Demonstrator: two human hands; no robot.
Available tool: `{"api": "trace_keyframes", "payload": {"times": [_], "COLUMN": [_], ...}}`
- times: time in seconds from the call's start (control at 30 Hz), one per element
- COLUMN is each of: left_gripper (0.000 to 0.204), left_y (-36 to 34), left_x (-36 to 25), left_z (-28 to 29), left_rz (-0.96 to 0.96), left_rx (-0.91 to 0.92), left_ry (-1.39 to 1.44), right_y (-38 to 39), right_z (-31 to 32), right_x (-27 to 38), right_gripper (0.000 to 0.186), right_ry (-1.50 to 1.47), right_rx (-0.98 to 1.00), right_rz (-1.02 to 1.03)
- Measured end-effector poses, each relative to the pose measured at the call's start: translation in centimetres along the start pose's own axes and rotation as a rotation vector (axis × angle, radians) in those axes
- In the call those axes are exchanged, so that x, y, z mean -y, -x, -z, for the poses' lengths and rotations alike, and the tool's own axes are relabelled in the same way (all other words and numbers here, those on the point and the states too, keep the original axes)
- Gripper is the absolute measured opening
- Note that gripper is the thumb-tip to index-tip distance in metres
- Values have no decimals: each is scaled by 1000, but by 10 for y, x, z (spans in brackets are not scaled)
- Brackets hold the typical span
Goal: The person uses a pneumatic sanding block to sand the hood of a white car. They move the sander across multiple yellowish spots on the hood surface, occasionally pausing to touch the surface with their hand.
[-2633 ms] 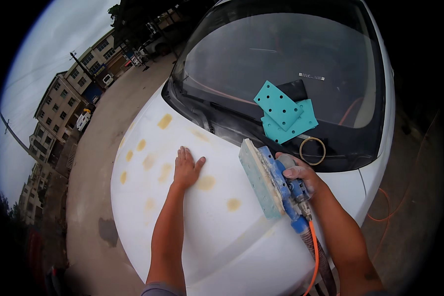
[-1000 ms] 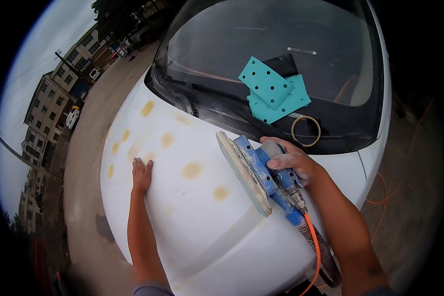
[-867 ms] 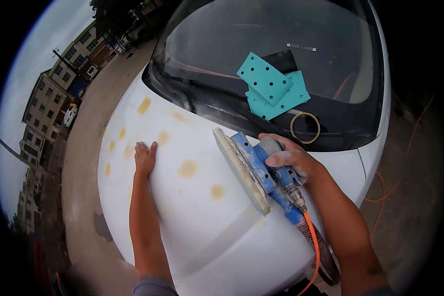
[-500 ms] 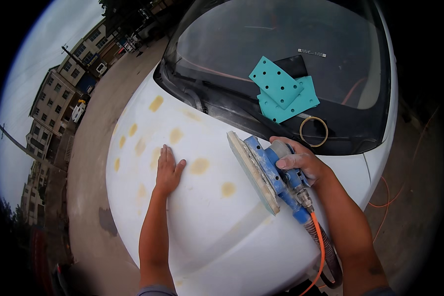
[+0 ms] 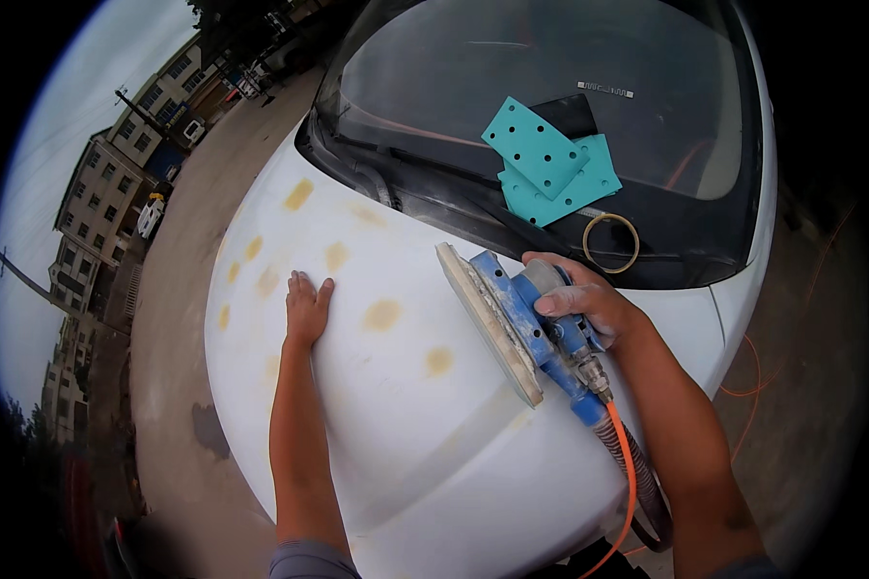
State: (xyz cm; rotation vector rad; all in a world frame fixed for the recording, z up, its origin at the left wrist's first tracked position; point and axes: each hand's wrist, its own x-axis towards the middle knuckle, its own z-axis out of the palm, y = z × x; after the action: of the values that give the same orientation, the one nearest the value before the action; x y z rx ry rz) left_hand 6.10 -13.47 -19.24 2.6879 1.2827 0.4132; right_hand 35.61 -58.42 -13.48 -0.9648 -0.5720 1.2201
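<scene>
My left hand (image 5: pixel 307 307) lies flat on the white hood (image 5: pixel 377 386) of a vehicle, its fingers stretched away from me. Yellowish filler patches dot the paint around it, one round patch (image 5: pixel 382 316) to its right. In my right hand (image 5: pixel 581 301) is a blue air sander (image 5: pixel 526 318), gripped by its rounded top. The sander is tilted on its side, its long pale pad (image 5: pixel 488 323) facing left toward the hood. An orange air hose (image 5: pixel 630 482) and a ribbed dark hose (image 5: pixel 644 492) trail from its lower end.
Turquoise perforated sanding sheets (image 5: pixel 560 183) and a dark flat piece (image 5: pixel 567 116) rest at the windshield's base. Near them lies a roll of tape (image 5: pixel 610 243). More orange hose (image 5: pixel 755 386) runs over the ground at right. Buildings (image 5: pixel 116 179) stand far left.
My left hand has slid left across the hood, still flat. The sander in my right hand sits slightly higher and further left in view; the whole view has shifted a little.
</scene>
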Motion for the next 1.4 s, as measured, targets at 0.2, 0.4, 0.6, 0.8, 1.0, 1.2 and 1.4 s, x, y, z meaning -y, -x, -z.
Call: {"api": "trace_keyframes", "payload": {"times": [0.2, 0.4, 0.6, 0.8, 1.0, 1.2, 1.4], "left_gripper": [94, 94, 101, 101, 98, 100, 100], "left_y": [69, 153, 236, 256, 272, 276, 279], "left_x": [-16, -40, 25, 75, 125, 120, 132], "left_z": [21, 41, 63, 69, 74, 71, 79], "left_rz": [-39, -65, 35, 171, 241, 236, 262], "left_rx": [17, 76, 83, 33, -5, -21, -12], "left_ry": [-19, -27, -40, -3, 67, 121, 98], "right_y": [1, -4, -58, -198, -290, -317, -304], "right_z": [-13, -22, -170, -315, -370, -347, -380], "right_x": [0, -4, 41, -19, -76, -70, -83], "right_gripper": [104, 99, 98, 94, 89, 83, 90], "right_ry": [9, -9, 995, 1586, 1910, 1969, 2012], "right_rx": [-32, -46, -63, -50, -68, -115, -23], "right_rz": [4, 76, 69, 79, 100, 58, 13]}}
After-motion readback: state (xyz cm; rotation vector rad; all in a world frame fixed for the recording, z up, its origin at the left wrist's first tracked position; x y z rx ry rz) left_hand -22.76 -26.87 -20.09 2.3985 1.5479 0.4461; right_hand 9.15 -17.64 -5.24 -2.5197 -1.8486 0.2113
